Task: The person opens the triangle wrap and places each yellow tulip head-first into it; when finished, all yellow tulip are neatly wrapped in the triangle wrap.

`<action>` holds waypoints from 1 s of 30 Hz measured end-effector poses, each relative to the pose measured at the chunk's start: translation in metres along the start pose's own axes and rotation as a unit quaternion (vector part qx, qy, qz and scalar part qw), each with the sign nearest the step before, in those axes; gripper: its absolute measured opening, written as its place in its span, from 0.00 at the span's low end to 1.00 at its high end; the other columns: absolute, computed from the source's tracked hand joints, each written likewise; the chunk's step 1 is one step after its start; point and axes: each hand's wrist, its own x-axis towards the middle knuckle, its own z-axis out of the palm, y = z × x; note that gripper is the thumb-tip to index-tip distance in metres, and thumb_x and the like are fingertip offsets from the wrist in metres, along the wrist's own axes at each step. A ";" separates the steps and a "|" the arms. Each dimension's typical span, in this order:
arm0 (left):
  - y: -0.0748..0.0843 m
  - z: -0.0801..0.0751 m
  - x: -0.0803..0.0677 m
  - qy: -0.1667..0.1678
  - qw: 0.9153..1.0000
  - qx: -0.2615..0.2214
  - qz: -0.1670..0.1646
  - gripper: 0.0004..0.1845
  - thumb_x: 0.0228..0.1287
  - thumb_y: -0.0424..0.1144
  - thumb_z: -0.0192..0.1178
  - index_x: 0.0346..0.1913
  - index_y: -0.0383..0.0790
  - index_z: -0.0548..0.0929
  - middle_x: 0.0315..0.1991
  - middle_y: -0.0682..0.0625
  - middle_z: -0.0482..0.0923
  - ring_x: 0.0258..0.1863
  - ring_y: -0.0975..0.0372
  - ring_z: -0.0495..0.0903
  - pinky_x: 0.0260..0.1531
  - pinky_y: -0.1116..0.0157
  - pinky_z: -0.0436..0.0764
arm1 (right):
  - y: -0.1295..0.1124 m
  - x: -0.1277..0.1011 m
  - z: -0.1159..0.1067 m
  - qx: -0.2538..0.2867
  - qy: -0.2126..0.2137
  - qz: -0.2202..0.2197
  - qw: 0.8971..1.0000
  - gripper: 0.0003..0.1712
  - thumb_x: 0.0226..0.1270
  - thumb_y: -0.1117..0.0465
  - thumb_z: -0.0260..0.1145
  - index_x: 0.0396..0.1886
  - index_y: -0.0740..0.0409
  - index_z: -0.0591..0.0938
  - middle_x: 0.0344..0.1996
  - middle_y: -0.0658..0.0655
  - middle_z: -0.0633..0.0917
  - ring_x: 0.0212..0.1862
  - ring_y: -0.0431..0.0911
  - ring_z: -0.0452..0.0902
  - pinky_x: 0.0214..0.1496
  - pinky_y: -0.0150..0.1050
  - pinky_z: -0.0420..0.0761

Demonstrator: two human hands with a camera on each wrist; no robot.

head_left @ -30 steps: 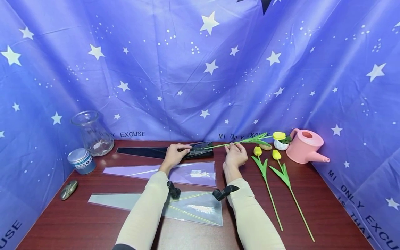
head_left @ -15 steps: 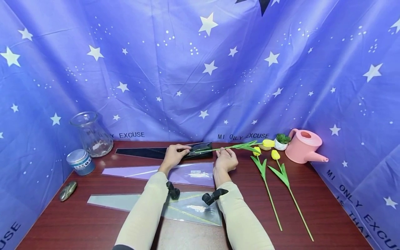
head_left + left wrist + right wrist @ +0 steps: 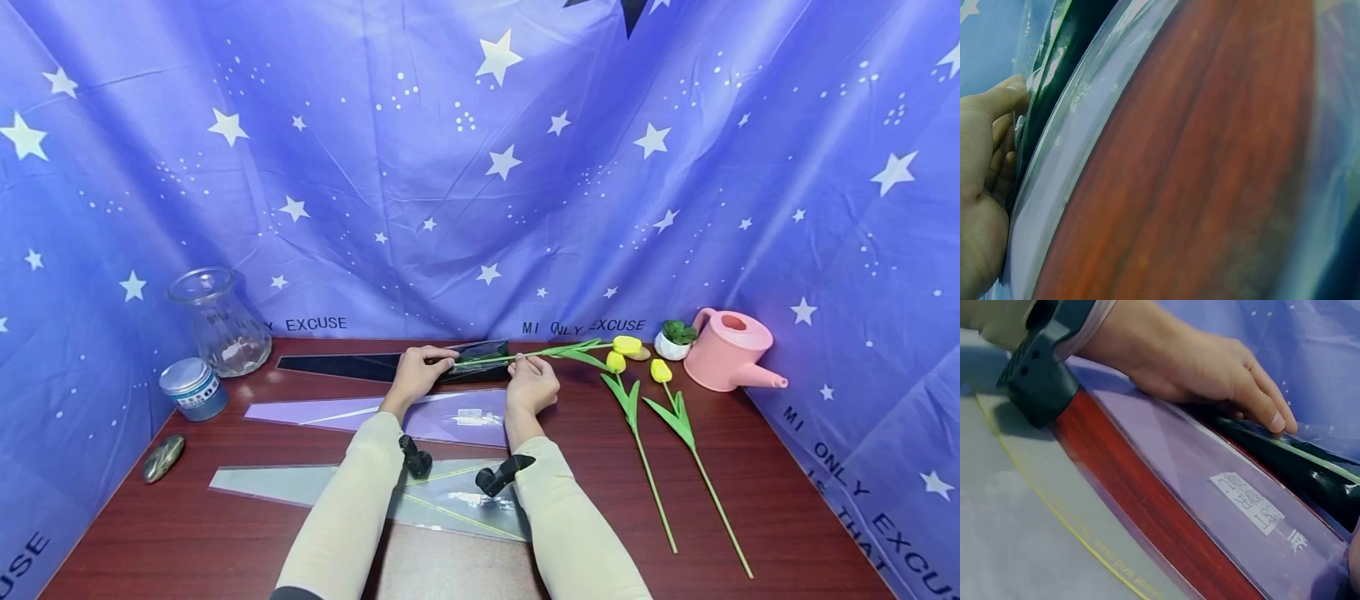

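left hand point(image 3: 417, 372): far centre of table, thumb and fingers pinch the open mouth of the black sleeve point(image 3: 390, 365); right wrist view shows fingertips on the clear top film
right hand point(image 3: 531, 384): just right of the sleeve mouth, fingers curled round the stem of the held tulip point(image 3: 627, 344), pinching it
held tulip: thin green stem runs left into the sleeve mouth, yellow bud and leaves out to the right, stem lifted off the table, near-level
black sleeve: long flat tapered cone, glossy black back with clear front, point to the left, lies along the far edge near the backdrop
purple sleeve point(image 3: 450, 414): same tapered shape, translucent film, white label; just near of the black one, right hand partly over its wide end
grey sleeve point(image 3: 300, 484): nearest, clear-grey film with yellow line, under both forearms
loose tulips point(image 3: 637, 421): two, yellow buds far, stems toward the near right, flat on table
table point(image 3: 787, 517): dark red wood grain, smooth; bare strip right of the tulips and at near left corner
far left: ribbed glass vase point(image 3: 220, 321), silver-lidded tin point(image 3: 193, 387), flat stone point(image 3: 165, 456) near left edge
far right: pink watering can point(image 3: 731, 351), small white potted plant point(image 3: 674, 340) beside it
backdrop point(image 3: 480, 167): purple star cloth, creased, closes in far, left and right sides
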 end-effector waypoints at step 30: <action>-0.004 0.001 0.002 -0.008 1.000 0.016 0.002 0.08 0.68 0.40 0.70 0.47 0.50 0.94 0.53 0.48 0.89 0.60 0.52 0.84 0.64 0.52 0.79 | 0.008 -0.006 -0.006 -0.204 -0.011 -0.104 0.973 0.08 0.56 0.62 0.81 0.32 0.60 0.90 0.31 0.61 0.92 0.44 0.58 0.88 0.58 0.50 0.81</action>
